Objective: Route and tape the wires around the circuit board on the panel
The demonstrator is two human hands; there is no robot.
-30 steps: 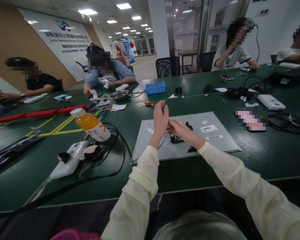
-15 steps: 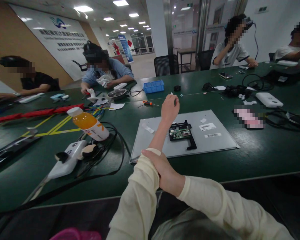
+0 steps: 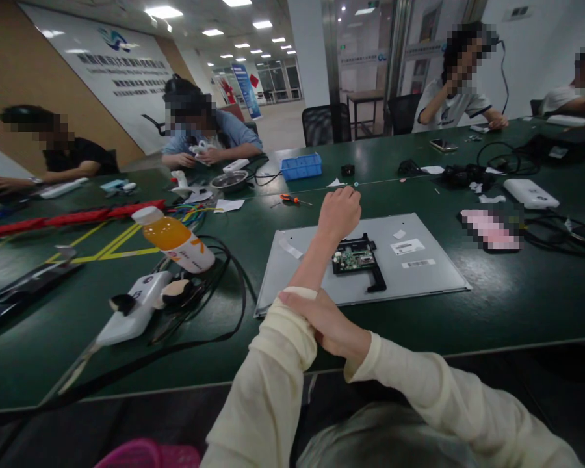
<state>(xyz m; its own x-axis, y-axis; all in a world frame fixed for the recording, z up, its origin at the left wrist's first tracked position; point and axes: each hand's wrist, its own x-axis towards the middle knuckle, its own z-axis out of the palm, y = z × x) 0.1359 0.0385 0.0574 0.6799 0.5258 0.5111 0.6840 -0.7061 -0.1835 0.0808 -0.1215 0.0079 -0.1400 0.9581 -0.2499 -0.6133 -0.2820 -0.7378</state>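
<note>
My left hand (image 3: 340, 212) is raised over the far edge of a flat grey display panel (image 3: 292, 273), its fingers curled into a loose fist. Nothing shows in it. Wrapped around the cream sleeve (image 3: 288, 318) at my left forearm is my right hand (image 3: 334, 325), its thumb lying across the cuff. On the panel sits a black bracket (image 3: 377, 276) with a green circuit board (image 3: 355, 260) in it. White labels (image 3: 407, 247) are stuck to the panel's right part.
Left of the panel stand an orange drink bottle (image 3: 175, 240), a white power bank (image 3: 135, 309) and black cables (image 3: 236, 286). Beyond it lie an orange screwdriver (image 3: 292, 199) and a blue basket (image 3: 301, 167). A pink phone (image 3: 490, 231) is on the right. Other people sit across the table.
My left hand has turned and its fingers have curled in from a bent, partly spread pose. My right hand still grips the sleeve. The person across has drawn a hand back from the table.
</note>
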